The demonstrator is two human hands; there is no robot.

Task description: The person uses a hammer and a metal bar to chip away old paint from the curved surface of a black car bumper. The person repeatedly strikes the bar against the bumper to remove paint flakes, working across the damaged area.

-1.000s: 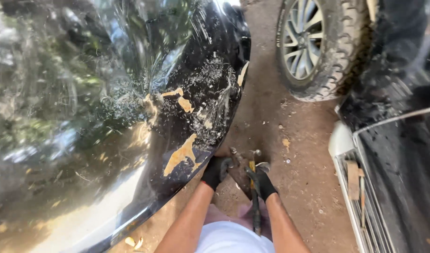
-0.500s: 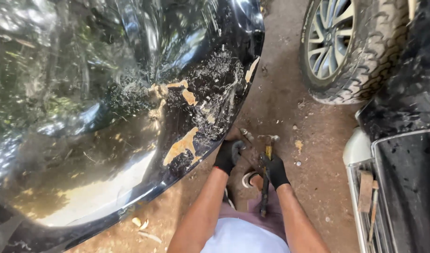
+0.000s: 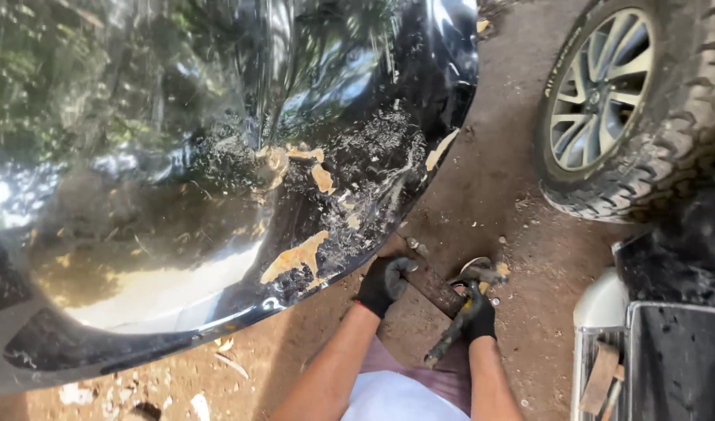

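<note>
The left hand (image 3: 383, 282), in a black glove, is closed around one end of a flat, rusty brown bar (image 3: 431, 282) that lies slantwise over the dirt ground (image 3: 513, 187). The right hand (image 3: 476, 316), also in a black glove, is wrapped tight around the dark handle of a hammer (image 3: 460, 321); the handle's free end points back toward the person's lap, and the hammer's pale metal head sits at the far end of the bar, touching or almost touching it; which one is hard to tell. Both forearms are bare and reach forward from the bottom edge of the head view.

No packages, labels or signs can be made out here.

Just to the left of the hands, the curved edge of a glossy black car panel (image 3: 217, 156) hangs over the ground. Its surface mirrors trees and sky, and the paint near the edge is scratched, with tan patches (image 3: 295, 256) where the coating has chipped away. The left hand lies right beside this edge. Farther off on the right stands a car wheel (image 3: 607, 101) with a silver spoked rim and a knobbly, dusty tyre. Near the bottom right corner is part of another vehicle, white and black, with a rusty brown piece (image 3: 599, 378) resting against it. Pale flakes (image 3: 225, 355) lie scattered on the ground beneath the panel. No containers are in view.
</note>
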